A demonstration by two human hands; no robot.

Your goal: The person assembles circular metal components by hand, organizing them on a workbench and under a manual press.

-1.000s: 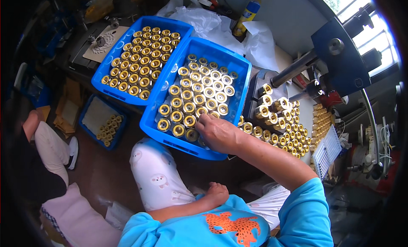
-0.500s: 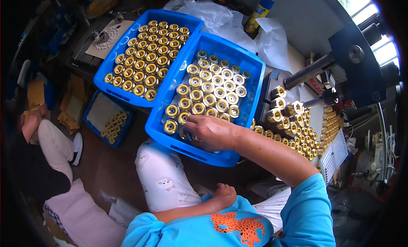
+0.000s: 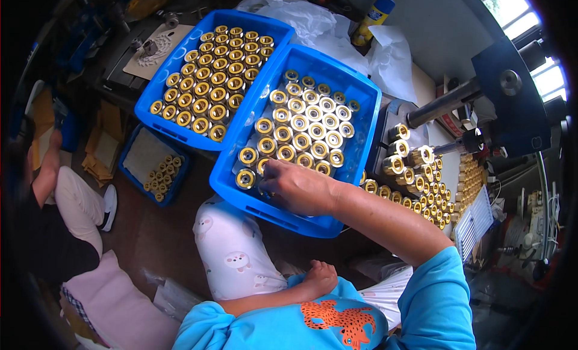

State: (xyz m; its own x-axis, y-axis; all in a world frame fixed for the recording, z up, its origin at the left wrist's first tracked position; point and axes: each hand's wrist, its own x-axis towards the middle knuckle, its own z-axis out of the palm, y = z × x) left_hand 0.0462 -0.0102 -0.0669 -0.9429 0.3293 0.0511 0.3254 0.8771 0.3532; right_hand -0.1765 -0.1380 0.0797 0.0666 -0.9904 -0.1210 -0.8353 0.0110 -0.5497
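My right hand (image 3: 296, 186) reaches into the near end of a blue bin (image 3: 289, 218), its fingers bent down and pinched at a brass fitting that they mostly hide. Rows of short round brass fittings (image 3: 285, 152) stand upright in this bin, open ends up, on its pale bottom. Just left of my fingertips is a fitting (image 3: 245, 179) at the end of a row. My left hand (image 3: 322, 277) rests in my lap, loosely curled, with nothing visible in it.
A second blue bin (image 3: 174, 129) full of fittings adjoins on the left. A smaller blue bin (image 3: 171, 196) sits lower, near a seated person's leg (image 3: 81, 196). At right, more brass fittings (image 3: 430, 196) crowd a bench below a machine (image 3: 512, 91). White plastic (image 3: 301, 21) lies behind.
The bins and bench sit slightly shifted in the picture. My right hand stays at the near end of the bin with its fingers still bent down. My left hand has not moved.
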